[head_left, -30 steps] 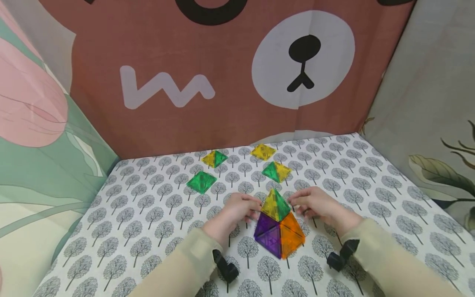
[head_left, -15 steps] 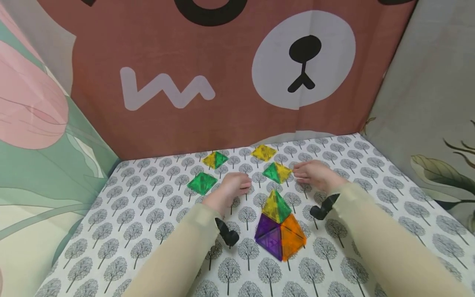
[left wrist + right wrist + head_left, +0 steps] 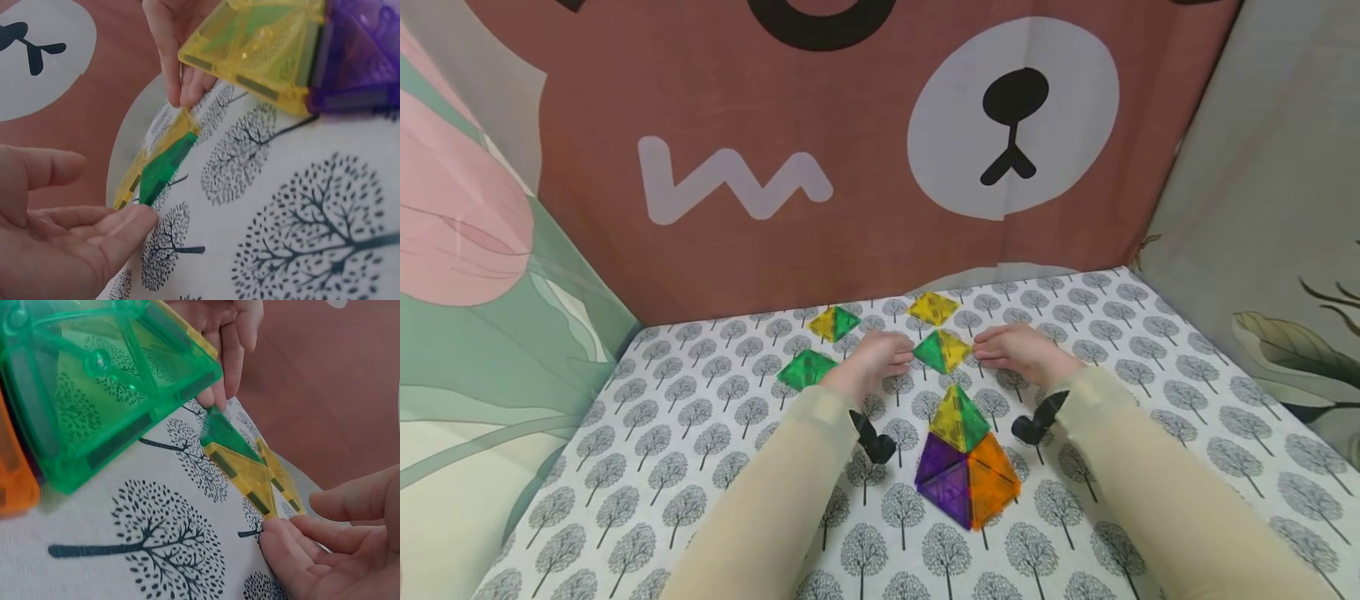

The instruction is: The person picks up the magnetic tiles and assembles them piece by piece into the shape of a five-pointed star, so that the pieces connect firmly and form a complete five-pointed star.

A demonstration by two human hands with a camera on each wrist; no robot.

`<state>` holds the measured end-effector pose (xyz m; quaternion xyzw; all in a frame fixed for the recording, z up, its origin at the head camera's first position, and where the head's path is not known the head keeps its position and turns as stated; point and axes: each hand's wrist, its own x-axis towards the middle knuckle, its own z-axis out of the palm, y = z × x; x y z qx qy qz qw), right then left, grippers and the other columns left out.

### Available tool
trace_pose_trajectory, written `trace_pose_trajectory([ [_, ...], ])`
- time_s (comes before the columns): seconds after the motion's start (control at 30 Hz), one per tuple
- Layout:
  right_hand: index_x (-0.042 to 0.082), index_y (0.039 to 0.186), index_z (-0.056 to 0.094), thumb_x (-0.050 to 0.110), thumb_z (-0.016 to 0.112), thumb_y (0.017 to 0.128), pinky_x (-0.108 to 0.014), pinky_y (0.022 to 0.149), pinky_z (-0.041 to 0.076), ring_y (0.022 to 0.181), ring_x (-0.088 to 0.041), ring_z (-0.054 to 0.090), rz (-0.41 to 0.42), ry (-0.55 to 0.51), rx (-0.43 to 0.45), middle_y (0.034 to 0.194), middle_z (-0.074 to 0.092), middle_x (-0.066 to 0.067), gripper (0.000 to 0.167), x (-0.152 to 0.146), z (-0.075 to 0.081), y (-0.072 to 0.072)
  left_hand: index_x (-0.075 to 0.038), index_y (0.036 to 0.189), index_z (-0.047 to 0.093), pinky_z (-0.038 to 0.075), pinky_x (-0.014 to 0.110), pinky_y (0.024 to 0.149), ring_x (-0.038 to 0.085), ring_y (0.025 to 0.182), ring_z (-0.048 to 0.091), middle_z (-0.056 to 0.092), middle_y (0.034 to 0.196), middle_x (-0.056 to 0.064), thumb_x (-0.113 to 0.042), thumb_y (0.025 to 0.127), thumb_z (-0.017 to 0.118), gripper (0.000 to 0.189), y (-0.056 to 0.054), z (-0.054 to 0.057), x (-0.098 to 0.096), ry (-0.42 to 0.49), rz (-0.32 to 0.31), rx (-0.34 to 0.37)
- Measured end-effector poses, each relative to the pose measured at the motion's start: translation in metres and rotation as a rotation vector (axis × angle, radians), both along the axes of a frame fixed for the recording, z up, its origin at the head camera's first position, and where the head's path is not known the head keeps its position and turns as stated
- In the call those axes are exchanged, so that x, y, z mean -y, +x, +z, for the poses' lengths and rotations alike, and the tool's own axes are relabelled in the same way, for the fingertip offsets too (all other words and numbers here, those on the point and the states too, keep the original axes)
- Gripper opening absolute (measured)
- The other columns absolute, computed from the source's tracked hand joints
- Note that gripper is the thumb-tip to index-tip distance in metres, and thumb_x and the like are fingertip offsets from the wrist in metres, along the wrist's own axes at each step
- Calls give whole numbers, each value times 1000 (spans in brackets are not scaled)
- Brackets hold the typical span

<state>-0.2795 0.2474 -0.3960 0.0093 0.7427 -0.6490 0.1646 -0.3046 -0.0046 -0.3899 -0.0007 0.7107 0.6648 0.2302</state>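
A low pyramid of green and yellow magnetic tiles (image 3: 934, 350) sits on the tree-print cloth between my hands. My left hand (image 3: 876, 358) has its fingertips at the green corner; in the left wrist view its fingers (image 3: 119, 234) lie loosely extended there. On the other side, my right hand (image 3: 1018, 350) has its fingertips at the yellow corner, also seen close up in the right wrist view with relaxed fingers (image 3: 300, 540). Nearer to me stands a bigger pointed tile structure, with a yellow and green top (image 3: 958, 417) over purple (image 3: 946, 479) and orange (image 3: 992, 479) tiles.
Behind my left hand lies a green tile pyramid (image 3: 807, 368), partly covered by it. Farther back are a yellow and green one (image 3: 833, 323) and a yellow one (image 3: 932, 308). Printed fabric (image 3: 760, 267) hangs along the cloth's back edge.
Both hands left the sides of the bigger tile structure and reached forward to the green and yellow pyramid. That pyramid has since shifted slightly left, with my right hand following leftward.
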Motion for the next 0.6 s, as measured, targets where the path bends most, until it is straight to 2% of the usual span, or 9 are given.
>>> trace_pose_trajectory([
  [0.13, -21, 138, 35, -3, 48, 100, -41, 104, 45, 120, -37, 56, -17, -56, 24, 137, 44, -36, 44, 5, 1, 0, 6, 146, 34, 51, 38, 96, 31, 110, 63, 51, 134, 24, -8, 97, 58, 56, 0, -1, -1, -22, 18, 10],
  [0.23, -22, 139, 33, -3, 47, 101, -42, 105, 44, 121, -39, 55, -2, -86, 43, 139, 41, -38, 45, 10, 2, 1, 10, 140, 41, 56, 34, 87, 28, 96, 67, 54, 128, 24, -2, 94, 59, 51, 2, -2, -3, -61, 38, -2],
  [0.43, -22, 138, 35, -3, 47, 100, -42, 103, 46, 115, -36, 59, 19, -88, 65, 135, 44, -36, 43, 18, 2, 0, 14, 118, 58, 60, 28, 69, 18, 64, 62, 62, 95, 18, 7, 90, 57, 29, 8, -5, -7, -150, 101, -81],
  [0.6, -23, 134, 39, -6, 47, 99, -41, 100, 48, 103, -31, 65, 7, -106, 69, 123, 54, -34, 40, 21, 0, 0, 9, 115, 65, 58, 24, 62, 15, 61, 59, 63, 85, 14, 7, 91, 58, 25, 8, -12, -8, -192, 163, -128],
])
